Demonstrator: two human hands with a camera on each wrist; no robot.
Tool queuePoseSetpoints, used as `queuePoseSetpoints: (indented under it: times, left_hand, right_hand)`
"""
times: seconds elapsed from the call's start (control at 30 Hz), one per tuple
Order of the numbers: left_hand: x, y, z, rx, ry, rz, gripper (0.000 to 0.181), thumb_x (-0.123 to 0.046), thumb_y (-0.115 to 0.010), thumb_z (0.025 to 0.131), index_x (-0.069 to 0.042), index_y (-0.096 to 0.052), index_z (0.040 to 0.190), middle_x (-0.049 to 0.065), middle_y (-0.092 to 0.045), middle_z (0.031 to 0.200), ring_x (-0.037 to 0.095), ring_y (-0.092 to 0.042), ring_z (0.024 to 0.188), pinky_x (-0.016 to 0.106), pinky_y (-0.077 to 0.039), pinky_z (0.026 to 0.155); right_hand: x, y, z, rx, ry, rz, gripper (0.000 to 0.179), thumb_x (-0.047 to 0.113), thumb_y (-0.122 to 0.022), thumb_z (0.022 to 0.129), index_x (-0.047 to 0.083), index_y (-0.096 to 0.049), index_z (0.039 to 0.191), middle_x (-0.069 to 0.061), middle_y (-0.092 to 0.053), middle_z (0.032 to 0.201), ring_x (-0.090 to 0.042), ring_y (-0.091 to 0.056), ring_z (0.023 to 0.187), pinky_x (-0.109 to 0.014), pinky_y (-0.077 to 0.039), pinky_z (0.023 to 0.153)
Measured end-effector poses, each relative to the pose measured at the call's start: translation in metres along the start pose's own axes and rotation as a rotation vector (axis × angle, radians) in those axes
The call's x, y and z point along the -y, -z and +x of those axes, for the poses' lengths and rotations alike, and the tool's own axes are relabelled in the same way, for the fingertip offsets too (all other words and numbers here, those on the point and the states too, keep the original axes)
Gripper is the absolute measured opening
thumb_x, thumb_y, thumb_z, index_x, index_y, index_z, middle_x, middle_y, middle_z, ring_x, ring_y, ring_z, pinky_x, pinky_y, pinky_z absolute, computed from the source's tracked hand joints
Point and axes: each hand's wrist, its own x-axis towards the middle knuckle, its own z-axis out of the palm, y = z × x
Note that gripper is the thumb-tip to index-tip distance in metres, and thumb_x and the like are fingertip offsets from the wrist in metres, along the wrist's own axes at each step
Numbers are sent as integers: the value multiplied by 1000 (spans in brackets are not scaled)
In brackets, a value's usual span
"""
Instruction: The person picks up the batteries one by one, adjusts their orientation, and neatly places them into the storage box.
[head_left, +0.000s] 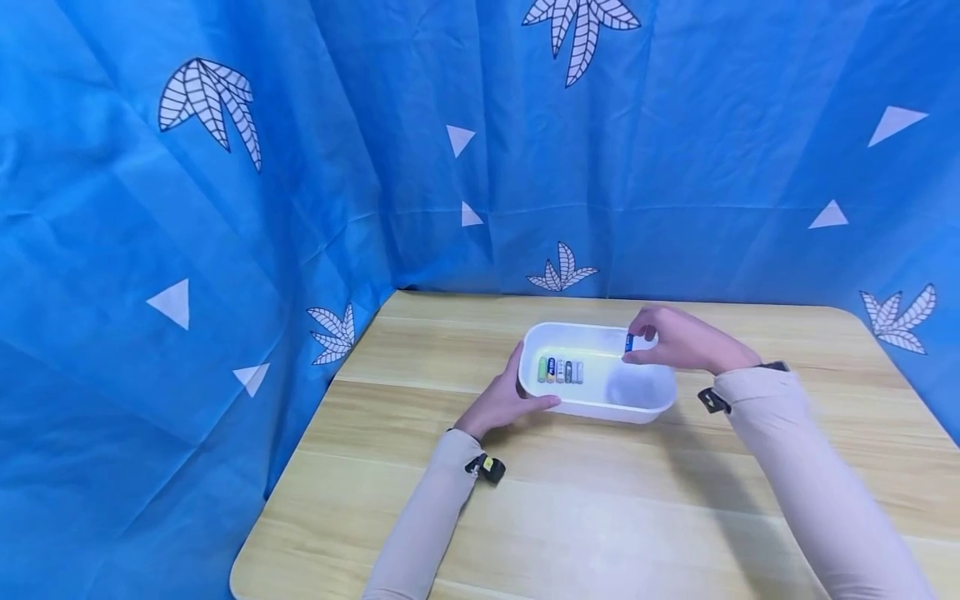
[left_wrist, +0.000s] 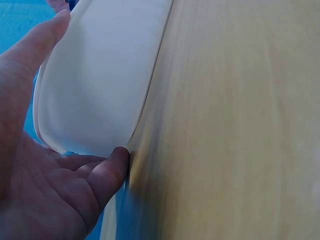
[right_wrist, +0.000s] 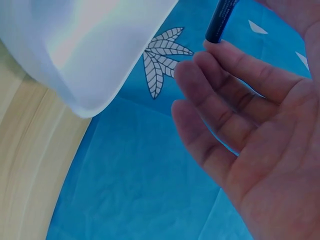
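A white oblong plastic tub (head_left: 607, 410) stands on the table. My left hand (head_left: 504, 400) holds its left end, thumb along the front rim and the other fingers around the outside. In the left wrist view those fingers (left_wrist: 116, 165) bend against the tub's end, low near the tabletop. Over the tub's right part, my right hand (head_left: 678, 337) pinches a dark blue battery (head_left: 629, 342) between thumb and index finger. Seen from the right wrist, the battery (right_wrist: 221, 21) is held by its ends, the other fingers loosely bent. Several batteries (head_left: 560, 371) lie side by side in a row inside the tub's left half, green one leftmost.
The light wood table (head_left: 585, 500) has rounded corners. A blue curtain (head_left: 675, 150) with white leaf and triangle prints hangs behind it and along its left side. Both forearms, in pale sleeves with wrist straps, reach in from the front.
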Motion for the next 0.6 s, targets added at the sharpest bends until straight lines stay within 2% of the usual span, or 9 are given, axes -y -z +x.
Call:
queuePoseSetpoints:
  times: [0.23, 0.43, 0.6]
  left_hand:
    - [-1, 1, -2, -8, 19, 25, 126, -56, -87, 77, -41, 0, 166, -1, -61, 148, 18, -60, 134, 54, -41, 119]
    - [-1, 0, -2, -11, 42, 30, 125, -57, -87, 76, -42, -1, 166, -2, -54, 155, 19, -55, 140, 53, -41, 119]
    - [-1, 0, 0, -11, 36, 20, 126, -59, -87, 75, -43, -1, 165, -3, -52, 157, 20, -53, 142, 54, -40, 120]
  right_hand:
    - [10, -3, 22, 53, -32, 5, 48, 33, -84, 86, 1, -72, 119, -17, -71, 118, -31, -67, 104, -45, -60, 88]
    - [12, -11, 37, 77, -18, -10, 51, 35, -84, 86, 1, -72, 121, -19, -71, 121, -30, -67, 104, -46, -60, 92]
    - [14, -19, 50, 142, -58, -13, 56, 39, -85, 86, 3, -70, 126, -19, -70, 125, -30, -66, 107, -48, -59, 95]
